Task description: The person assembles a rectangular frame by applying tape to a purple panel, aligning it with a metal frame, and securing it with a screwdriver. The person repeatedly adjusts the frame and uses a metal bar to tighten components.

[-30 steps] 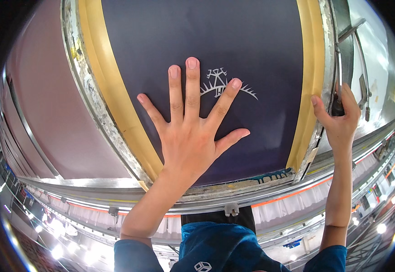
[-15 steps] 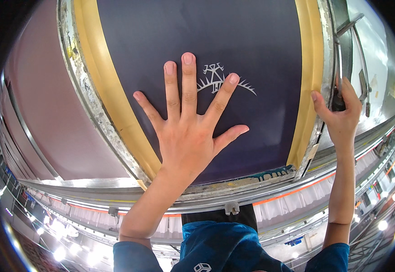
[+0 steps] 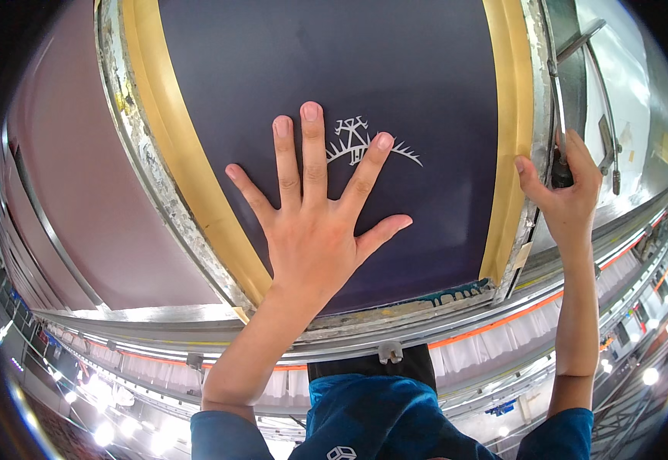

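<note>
My left hand [image 3: 311, 238] lies flat, fingers spread, on the dark purple mesh of a printing screen [image 3: 418, 69]. Its index finger crosses part of a pale, spiky arched design [image 3: 353, 142] in the mesh. At the screen's right side, my right hand [image 3: 572, 195] has its thumb near the frame's edge and its other fingers bent around a black handle [image 3: 560, 170]. A thin metal rod [image 3: 556, 100] runs up from that handle. The fingers partly hide the handle.
Tan tape [image 3: 157, 92] lines the screen's worn metal frame [image 3: 131, 115]. A dull pink panel [image 3: 88, 169] lies to the left, a shiny metal surface [image 3: 625, 77] to the right. A metal rail [image 3: 334, 349] crosses close to my body, with a small bracket [image 3: 390, 352] on it.
The whole view has shifted a little, so the screen and both hands appear slightly farther left and lower. Both hands keep their places on the screen and at the handle.
</note>
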The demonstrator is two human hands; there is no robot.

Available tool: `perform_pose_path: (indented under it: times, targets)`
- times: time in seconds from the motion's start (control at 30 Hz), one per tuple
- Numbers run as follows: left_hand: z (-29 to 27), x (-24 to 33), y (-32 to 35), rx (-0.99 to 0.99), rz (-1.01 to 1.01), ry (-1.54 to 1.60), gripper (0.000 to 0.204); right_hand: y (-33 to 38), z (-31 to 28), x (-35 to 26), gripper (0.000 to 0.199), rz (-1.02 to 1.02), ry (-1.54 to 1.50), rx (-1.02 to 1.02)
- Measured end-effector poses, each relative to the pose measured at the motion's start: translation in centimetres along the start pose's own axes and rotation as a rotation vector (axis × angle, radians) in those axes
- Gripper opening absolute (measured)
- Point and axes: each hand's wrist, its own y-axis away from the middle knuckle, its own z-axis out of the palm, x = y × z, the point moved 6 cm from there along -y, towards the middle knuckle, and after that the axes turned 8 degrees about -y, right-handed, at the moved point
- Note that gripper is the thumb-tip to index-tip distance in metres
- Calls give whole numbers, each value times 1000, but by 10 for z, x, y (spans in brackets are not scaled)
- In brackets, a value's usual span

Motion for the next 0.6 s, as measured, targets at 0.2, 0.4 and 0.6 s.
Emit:
perform_pose_path:
  times: [0.2,0.4,0.6]
  targets:
    - [1,0,0,-5,4,9,90,-1,0,-1,59,-33,5,1]
    - [1,0,0,-2,8,0,89,0,0,1,61,-32,21,-6]
    - [-14,-4,-7,1,17,48,91,0,1,4,62,-47,-2,3]
